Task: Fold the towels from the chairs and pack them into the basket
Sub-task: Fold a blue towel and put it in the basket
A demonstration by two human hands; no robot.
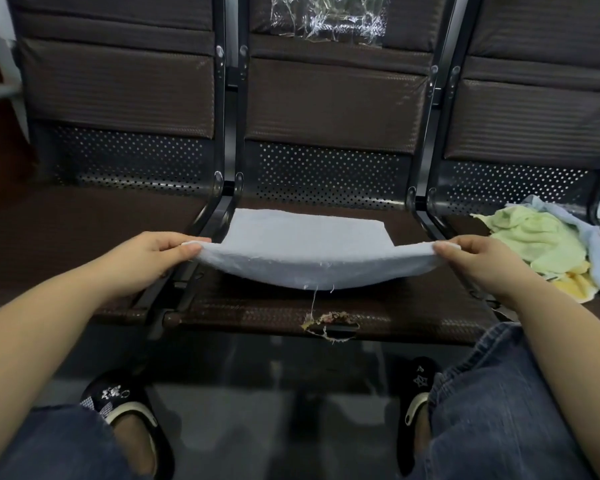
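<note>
I see the pale blue towel [309, 251] stretched over the middle chair seat [326, 306], its long axis running left to right between my two hands. Its far edge lies flat on the seat near the perforated back panel, while the near edge is lifted off the seat and sags in a shallow curve at the centre. The cloth looks folded double, with a rough terry surface and loose threads hanging from the near edge.

My left hand [153, 252] takes the near left corner in a pinching grip, thumb on top and fingers curled beneath. My right hand [478, 254] holds the near right corner the same way, thumb over the cloth. Both forearms reach forward from the near corners of the view, roughly level and well apart.

On the right chair seat, a heap of loose towels [541, 244] lies crumpled: light green on top, yellow at the near side, pale blue to the far right. The front edge of the middle seat has a torn patch [329, 323]. Crinkled clear plastic [329, 19] sits on the middle backrest. Below, I see jeans and black slippers [118, 407] on the floor.
</note>
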